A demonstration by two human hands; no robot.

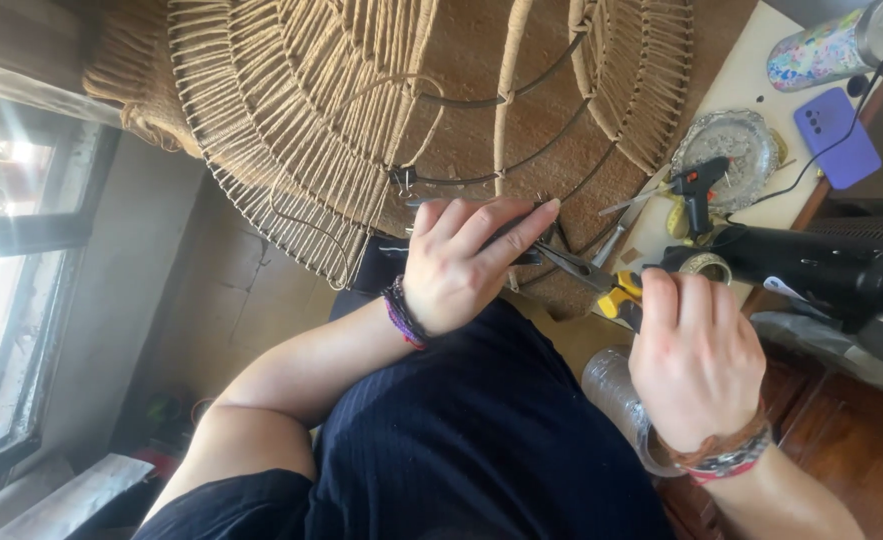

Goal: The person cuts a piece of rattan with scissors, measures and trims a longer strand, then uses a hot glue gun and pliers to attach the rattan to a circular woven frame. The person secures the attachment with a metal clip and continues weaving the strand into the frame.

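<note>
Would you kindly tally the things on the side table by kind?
Glue gun: 1
Metal dish: 1
Purple phone: 1
Patterned tumbler: 1
Total: 4

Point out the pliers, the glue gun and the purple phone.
pliers (616, 297), head view, on the yellow handle by the right hand.
glue gun (698, 187), head view, on its black body.
purple phone (837, 136), head view, on its back.
</note>
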